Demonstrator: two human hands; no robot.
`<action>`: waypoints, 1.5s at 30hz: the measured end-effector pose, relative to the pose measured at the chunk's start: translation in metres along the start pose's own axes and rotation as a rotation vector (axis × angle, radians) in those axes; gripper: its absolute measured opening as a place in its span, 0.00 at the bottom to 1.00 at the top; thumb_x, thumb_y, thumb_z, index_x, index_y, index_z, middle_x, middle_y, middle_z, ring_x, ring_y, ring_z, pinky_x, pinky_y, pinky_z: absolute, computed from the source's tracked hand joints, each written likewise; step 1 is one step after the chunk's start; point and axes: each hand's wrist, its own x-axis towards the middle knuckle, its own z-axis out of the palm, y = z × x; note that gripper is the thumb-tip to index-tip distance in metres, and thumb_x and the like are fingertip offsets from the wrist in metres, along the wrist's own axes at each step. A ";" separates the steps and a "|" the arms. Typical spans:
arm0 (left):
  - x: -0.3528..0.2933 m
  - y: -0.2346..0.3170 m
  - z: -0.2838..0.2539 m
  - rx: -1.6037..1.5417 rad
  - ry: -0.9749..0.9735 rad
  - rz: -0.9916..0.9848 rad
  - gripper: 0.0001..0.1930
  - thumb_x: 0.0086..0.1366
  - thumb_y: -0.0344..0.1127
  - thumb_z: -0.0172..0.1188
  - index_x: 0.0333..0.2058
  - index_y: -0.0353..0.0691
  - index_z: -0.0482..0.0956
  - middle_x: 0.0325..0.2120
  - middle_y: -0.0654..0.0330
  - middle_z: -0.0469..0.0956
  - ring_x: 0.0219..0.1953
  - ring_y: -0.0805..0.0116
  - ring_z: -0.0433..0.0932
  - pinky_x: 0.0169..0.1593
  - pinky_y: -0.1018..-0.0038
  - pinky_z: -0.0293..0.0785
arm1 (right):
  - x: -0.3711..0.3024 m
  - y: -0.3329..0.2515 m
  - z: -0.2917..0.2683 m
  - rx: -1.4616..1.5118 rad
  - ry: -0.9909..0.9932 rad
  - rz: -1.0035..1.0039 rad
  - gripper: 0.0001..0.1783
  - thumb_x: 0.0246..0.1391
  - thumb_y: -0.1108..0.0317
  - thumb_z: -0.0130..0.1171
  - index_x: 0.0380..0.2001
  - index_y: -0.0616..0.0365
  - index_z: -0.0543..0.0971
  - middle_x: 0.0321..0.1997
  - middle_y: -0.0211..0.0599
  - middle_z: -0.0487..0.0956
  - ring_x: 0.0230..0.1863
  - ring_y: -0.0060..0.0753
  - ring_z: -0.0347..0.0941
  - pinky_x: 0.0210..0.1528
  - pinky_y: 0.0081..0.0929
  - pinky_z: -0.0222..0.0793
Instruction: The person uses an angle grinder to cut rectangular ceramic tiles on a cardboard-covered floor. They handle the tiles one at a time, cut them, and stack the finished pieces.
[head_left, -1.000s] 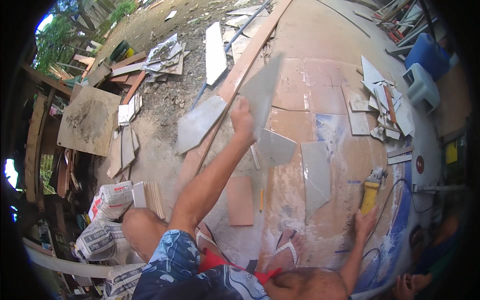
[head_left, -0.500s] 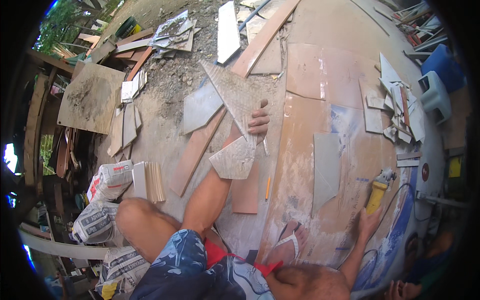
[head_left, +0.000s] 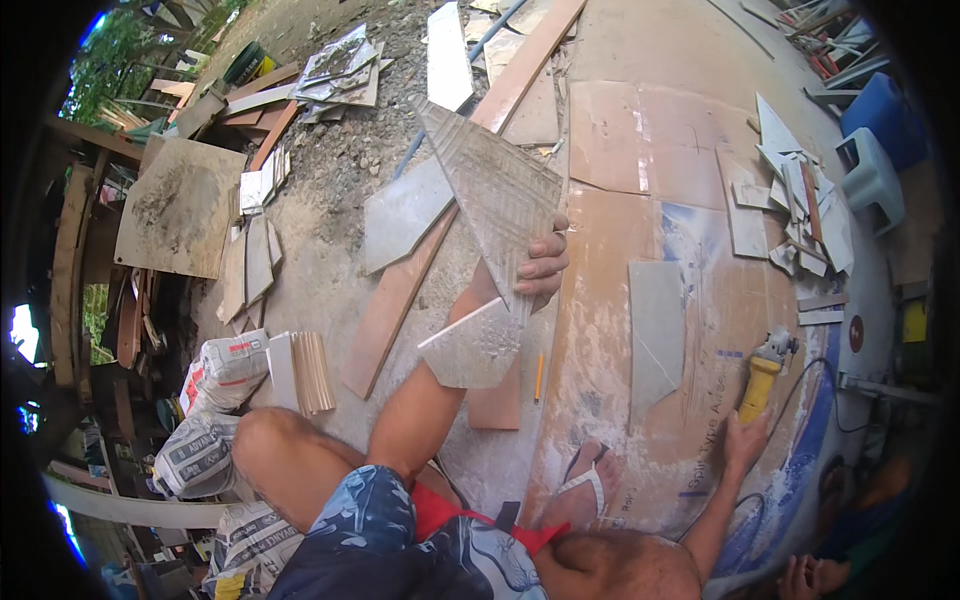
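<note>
My left hand (head_left: pixel 543 268) is closed around the edge of a large, roughly triangular piece of tile (head_left: pixel 490 185), its ridged back facing me. By that piece's lower tip, in front of my forearm, is a smaller angular tile piece (head_left: pixel 478 345); I cannot tell how it is held. My right hand (head_left: pixel 746 437) grips the yellow body of an angle grinder (head_left: pixel 762 380), low over the cardboard at the right. Between the hands, a grey cut tile (head_left: pixel 656 330) with a pale line across it lies on the cardboard (head_left: pixel 600 260).
An orange pencil (head_left: pixel 539 377) lies near my foot. Tile offcuts (head_left: pixel 800 200) are heaped at the right, near a light blue stool (head_left: pixel 872 180). A power cord (head_left: pixel 822 400) curves beside the grinder. Bags (head_left: pixel 228 370) stand at the left. Another person's hand (head_left: pixel 805 578) shows at lower right.
My left hand has moved slightly right and down with the large tile piece. The smaller piece has dropped a little and turned. My right hand and the grinder have barely moved.
</note>
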 end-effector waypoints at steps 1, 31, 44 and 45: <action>0.002 0.000 -0.003 0.068 0.025 0.003 0.28 0.80 0.47 0.54 0.63 0.26 0.68 0.35 0.57 0.73 0.29 0.67 0.75 0.26 0.73 0.76 | 0.000 0.006 0.005 0.011 0.006 -0.016 0.48 0.52 0.60 0.74 0.73 0.68 0.66 0.61 0.70 0.80 0.60 0.69 0.79 0.62 0.53 0.76; 0.113 -0.099 -0.065 1.458 0.637 -0.418 0.52 0.72 0.59 0.68 0.78 0.26 0.53 0.66 0.34 0.73 0.60 0.49 0.82 0.62 0.58 0.80 | -0.001 -0.033 -0.015 0.030 -0.075 0.130 0.40 0.49 0.56 0.74 0.63 0.59 0.71 0.48 0.61 0.85 0.49 0.70 0.83 0.53 0.61 0.77; 0.053 -0.059 -0.090 2.783 -0.188 -0.509 0.53 0.56 0.37 0.81 0.77 0.40 0.61 0.71 0.46 0.70 0.70 0.46 0.73 0.69 0.55 0.73 | 0.002 -0.038 -0.012 0.016 -0.059 0.124 0.38 0.50 0.55 0.74 0.61 0.56 0.72 0.48 0.60 0.86 0.49 0.70 0.83 0.52 0.62 0.77; 0.058 -0.064 -0.094 2.847 -0.254 -0.508 0.56 0.53 0.36 0.82 0.77 0.41 0.59 0.73 0.47 0.68 0.72 0.47 0.70 0.70 0.55 0.72 | 0.003 -0.039 -0.012 0.025 -0.069 0.132 0.38 0.50 0.55 0.74 0.61 0.56 0.73 0.48 0.60 0.86 0.50 0.70 0.83 0.53 0.62 0.77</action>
